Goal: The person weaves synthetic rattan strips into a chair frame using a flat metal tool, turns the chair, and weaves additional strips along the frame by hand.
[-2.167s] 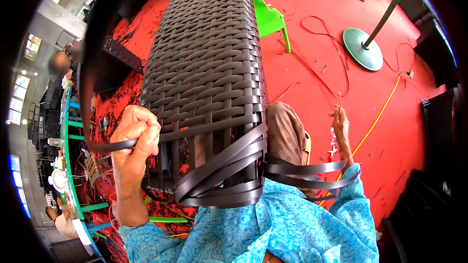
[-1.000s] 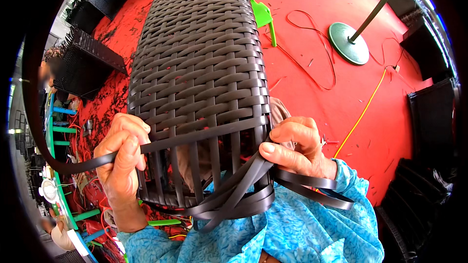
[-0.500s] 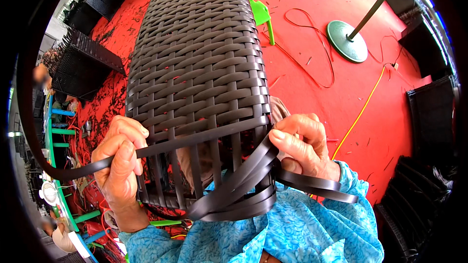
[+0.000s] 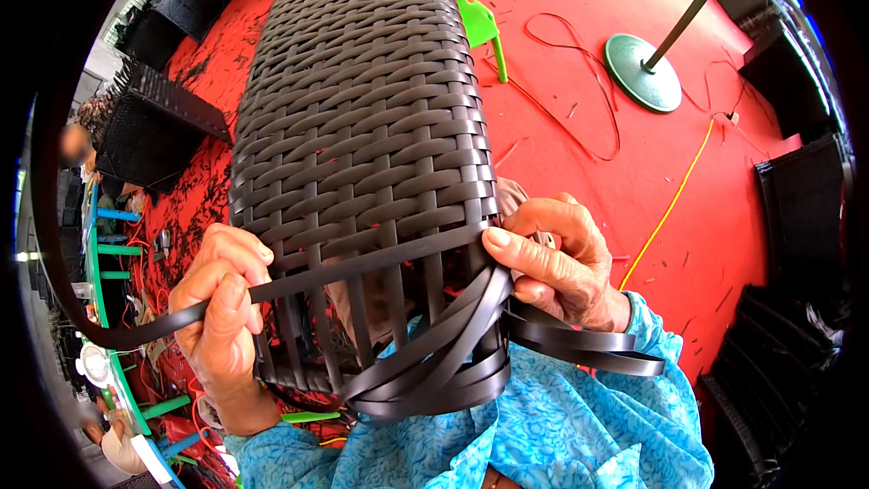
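Observation:
A dark brown wicker piece [image 4: 362,127] of flat plastic weave stretches away from me, its near end showing bare upright strips. Across those uprights runs a flat dark plastic strip [image 4: 380,262]. My left hand [image 4: 220,312] is closed on it at the left, thumb against fingers, and its free length curves up along the left rim. At the near right corner, my right hand [image 4: 566,263] pinches the strip where it bends round the edge, the thumb on top. Loose loops of the same strip [image 4: 434,376] hang below, partly over my lap; some pass under my right hand.
Green plastic chair [image 4: 480,25] stands behind the wicker. A round green stand base [image 4: 643,72] with a pole sits on the red floor [image 4: 579,181], near a yellow cord [image 4: 672,204]. Dark woven pieces [image 4: 158,122] stand left, with more at right. Scraps litter the floor.
My right thumb has shifted slightly left and up onto the corner, closer to the strip. The wicker piece has moved slightly left in view. My left hand keeps its grip.

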`<state>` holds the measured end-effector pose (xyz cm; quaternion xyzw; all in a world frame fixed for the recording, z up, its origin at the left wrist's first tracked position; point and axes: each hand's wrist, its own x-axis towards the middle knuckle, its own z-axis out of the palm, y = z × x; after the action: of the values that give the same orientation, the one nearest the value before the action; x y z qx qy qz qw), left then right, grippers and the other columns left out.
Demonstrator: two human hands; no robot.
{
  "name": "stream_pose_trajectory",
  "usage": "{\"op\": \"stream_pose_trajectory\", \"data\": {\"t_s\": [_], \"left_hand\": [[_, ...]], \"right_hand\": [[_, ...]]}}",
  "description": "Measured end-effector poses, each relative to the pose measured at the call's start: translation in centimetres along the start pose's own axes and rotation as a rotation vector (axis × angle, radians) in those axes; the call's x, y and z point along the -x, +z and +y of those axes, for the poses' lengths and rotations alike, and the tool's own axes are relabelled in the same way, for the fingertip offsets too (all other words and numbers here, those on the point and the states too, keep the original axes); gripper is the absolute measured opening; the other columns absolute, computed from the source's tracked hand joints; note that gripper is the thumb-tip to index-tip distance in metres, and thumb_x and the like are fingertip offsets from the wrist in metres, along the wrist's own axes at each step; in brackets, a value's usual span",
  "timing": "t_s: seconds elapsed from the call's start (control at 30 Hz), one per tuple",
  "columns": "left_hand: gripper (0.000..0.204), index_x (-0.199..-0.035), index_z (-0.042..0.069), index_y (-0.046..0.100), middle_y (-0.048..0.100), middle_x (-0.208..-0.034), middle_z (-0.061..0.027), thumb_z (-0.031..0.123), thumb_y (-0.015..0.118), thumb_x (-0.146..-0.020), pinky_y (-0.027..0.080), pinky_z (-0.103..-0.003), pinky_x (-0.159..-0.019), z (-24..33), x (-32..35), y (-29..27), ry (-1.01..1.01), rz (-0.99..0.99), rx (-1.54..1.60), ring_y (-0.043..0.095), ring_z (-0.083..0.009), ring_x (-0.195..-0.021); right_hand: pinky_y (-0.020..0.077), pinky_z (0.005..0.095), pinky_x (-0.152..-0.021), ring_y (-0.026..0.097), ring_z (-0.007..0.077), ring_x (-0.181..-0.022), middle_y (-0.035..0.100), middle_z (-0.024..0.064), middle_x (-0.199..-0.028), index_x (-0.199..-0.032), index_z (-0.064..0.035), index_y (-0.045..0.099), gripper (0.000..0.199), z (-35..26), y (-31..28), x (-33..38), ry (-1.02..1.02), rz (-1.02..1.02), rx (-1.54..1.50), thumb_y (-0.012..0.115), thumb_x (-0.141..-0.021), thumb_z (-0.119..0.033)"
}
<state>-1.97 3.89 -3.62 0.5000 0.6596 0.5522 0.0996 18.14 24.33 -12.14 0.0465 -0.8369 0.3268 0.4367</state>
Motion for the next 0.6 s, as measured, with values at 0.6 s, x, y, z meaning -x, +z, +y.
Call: {"op": "stream_pose_trajectory", "data": {"t_s": [0.6], "left_hand": [[0.035, -0.084, -0.001, 0.052, 0.052, -0.088, -0.0135, 0.029, 0.042, -0.097, 0.038, -0.034, -0.085, 3.9, -9.7, -3.5, 0.194, 0.029, 0.046, 0.050, -0.0219, -0.087]], "right_hand": [[0.0528, 0.0299, -0.068, 0.065, 0.0172, -0.071, 0.066, 0.0101, -0.081, -0.097, 0.0027, 0.064, 0.044, -3.0, 0.6, -17.5, 0.382, -0.660, -0.916, 0.045, -0.095, -0.037]]}}
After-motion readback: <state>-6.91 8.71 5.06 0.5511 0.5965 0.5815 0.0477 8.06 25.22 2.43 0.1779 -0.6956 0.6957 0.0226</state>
